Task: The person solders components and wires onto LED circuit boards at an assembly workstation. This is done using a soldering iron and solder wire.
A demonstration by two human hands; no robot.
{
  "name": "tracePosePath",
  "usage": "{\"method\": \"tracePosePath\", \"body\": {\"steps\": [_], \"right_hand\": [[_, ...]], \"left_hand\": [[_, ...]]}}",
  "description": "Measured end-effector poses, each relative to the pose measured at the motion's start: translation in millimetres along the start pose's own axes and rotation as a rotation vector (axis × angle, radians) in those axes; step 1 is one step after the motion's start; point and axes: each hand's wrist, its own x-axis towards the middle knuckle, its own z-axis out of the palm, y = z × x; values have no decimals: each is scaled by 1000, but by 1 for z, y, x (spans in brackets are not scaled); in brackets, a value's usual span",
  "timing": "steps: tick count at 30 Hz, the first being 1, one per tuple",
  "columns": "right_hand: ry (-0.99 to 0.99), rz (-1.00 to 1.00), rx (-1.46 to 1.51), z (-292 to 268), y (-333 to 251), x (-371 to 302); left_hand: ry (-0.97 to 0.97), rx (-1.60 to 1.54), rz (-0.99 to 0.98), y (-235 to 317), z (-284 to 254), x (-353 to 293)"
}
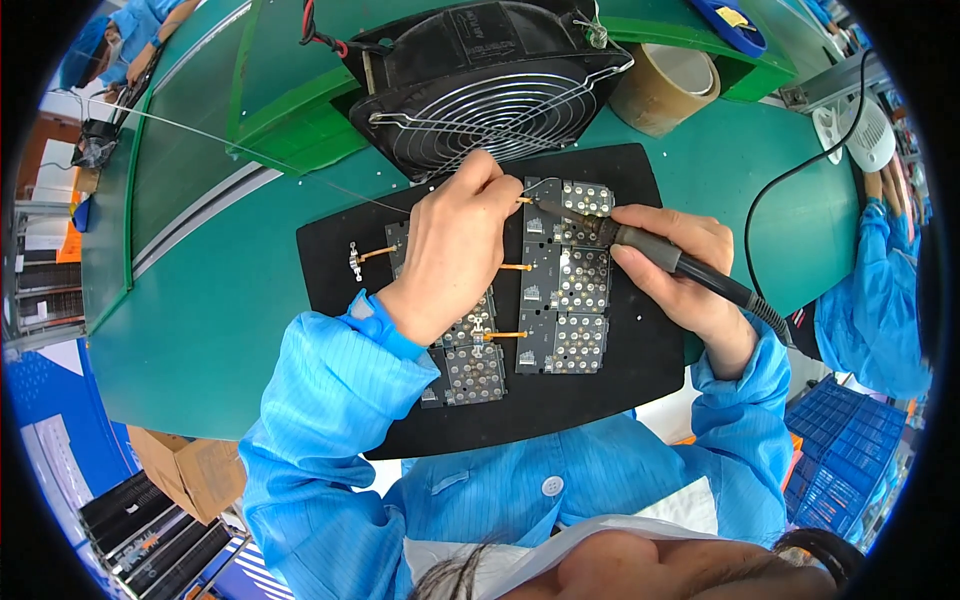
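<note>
My right hand (pixel 690 265) grips a soldering iron (pixel 650 245) by its dark handle. The iron's tip reaches left over the upper part of a black circuit board panel (pixel 565 280) with rows of round silver pads. My left hand (pixel 445 245) pinches a thin solder wire (pixel 335 182), whose end shows past the fingers near the iron's tip. Orange flex strips (pixel 515 267) stick out from the panel's left edge. A second panel (pixel 475 375) lies partly hidden under my left hand and wrist. Near its upper left, a strip ends in a small silver connector (pixel 354 262).
Both panels lie on a black mat (pixel 420 425) on a green table (pixel 190 330). Behind it stand a black fan (pixel 480 110) with a wire guard and a tape roll (pixel 665 88). The iron's cable (pixel 755 215) loops right. A co-worker's blue sleeve (pixel 870 310) shows beyond the table.
</note>
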Motion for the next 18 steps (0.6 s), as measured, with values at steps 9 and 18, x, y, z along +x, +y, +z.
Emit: {"method": "tracePosePath", "body": {"steps": [9,18], "right_hand": [[1,6,17,1,0,-1],[-11,29,37,1,1,-2]], "left_hand": [[28,-25,12,-1,-1,0],[21,-2,14,-2,0,0]]}}
